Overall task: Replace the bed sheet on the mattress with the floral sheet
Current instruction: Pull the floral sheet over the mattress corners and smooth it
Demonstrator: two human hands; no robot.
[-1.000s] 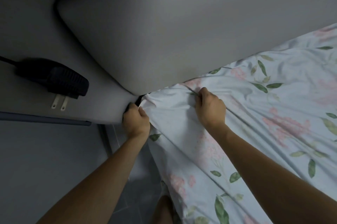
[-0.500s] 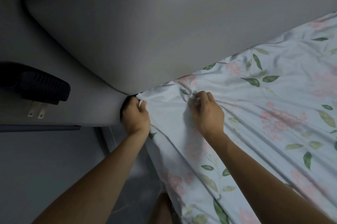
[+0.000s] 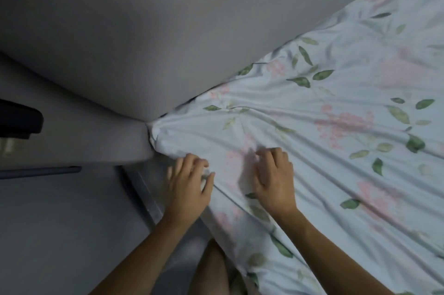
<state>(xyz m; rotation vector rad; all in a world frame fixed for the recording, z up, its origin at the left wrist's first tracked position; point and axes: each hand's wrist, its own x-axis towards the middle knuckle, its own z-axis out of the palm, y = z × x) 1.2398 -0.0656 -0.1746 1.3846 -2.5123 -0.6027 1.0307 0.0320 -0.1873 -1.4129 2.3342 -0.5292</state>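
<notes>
1. Both hands have let go of the tucked corner and drawn back toward the person since the earlier frame.
2. Headboard (image 3: 144, 30): grey padded slab; the corner is wedged against its lower edge.
3. Floral sheet (image 3: 336, 126): covers the mattress, creases fanning from the corner.
4. Right hand (image 3: 275, 177): fingers loosely bent, resting on the cloth, gripping nothing.
5. Left hand (image 3: 188, 183): fingers relaxed at the sheet's edge, holding nothing.
6. Advice: smooth outward from the corner, pressing flat, so creases leave without pulling the tuck loose.
</notes>
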